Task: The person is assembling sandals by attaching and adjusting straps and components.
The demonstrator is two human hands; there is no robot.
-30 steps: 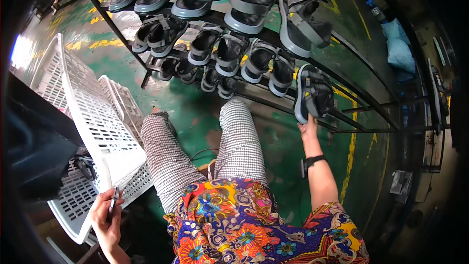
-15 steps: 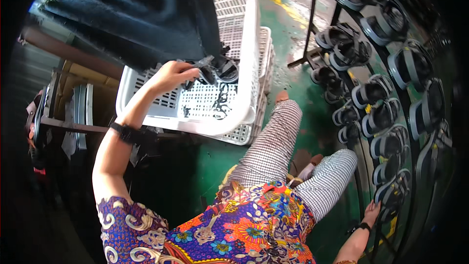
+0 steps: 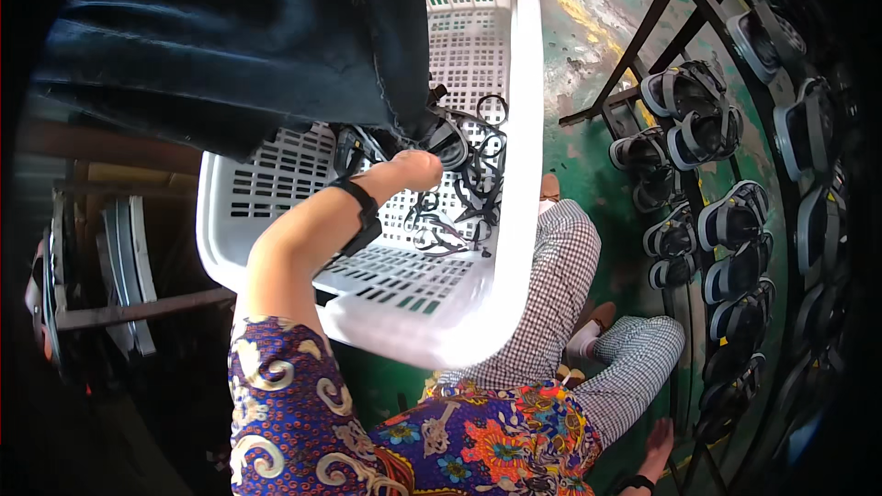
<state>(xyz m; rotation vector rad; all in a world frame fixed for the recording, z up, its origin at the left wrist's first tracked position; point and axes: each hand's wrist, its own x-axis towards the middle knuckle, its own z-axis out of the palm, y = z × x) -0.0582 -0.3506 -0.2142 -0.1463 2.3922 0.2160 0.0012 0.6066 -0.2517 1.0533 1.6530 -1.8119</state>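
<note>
Left hand (image 3: pixel 415 171) is seen inside white basket (image 3: pixel 395 329), beside sandal (image 3: pixel 449 145); right hand (image 3: pixel 658 448) right of basket; neither grip can be told.

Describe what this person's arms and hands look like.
The left hand and right hand are gloveless, each with a black wristband. The short, purple fabric left sleeve bears cream scrolls and small reddish marks.
</note>
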